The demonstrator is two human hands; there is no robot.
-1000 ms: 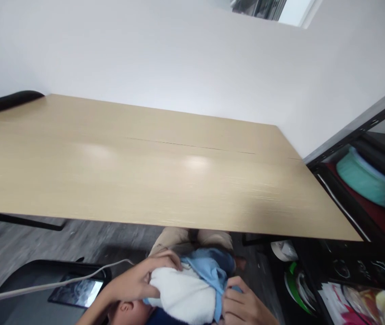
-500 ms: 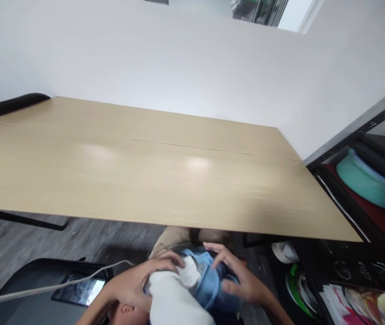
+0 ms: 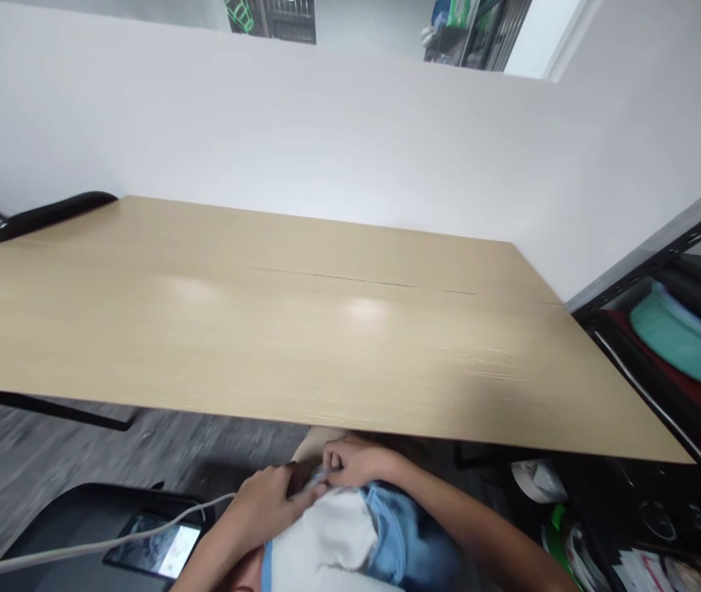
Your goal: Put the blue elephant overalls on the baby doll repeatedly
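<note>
A bundle of soft white cloth (image 3: 329,530) and blue, denim-like cloth (image 3: 403,534) lies on my lap below the table edge. I cannot make out what kind of item it is. My left hand (image 3: 273,503) rests on its left side, with thumb and fingers closed at the upper edge of the white part. Against it, my right hand (image 3: 356,462) curls its fingers in a pinch. A small bit of greyish fabric (image 3: 318,478) shows between the two hands; most of it is hidden by the fingers.
A light wood table (image 3: 326,345) spans the view before a white wall. At left, a phone (image 3: 156,544) lies on a black chair (image 3: 60,534), with a pale cable (image 3: 104,543) crossing over. A black shelf at right holds a teal item (image 3: 687,341).
My right hand has left the blue cloth, moving left and up to meet my left hand, its spread fingers now curled. My left fingers have shifted to the white cloth's upper edge.
</note>
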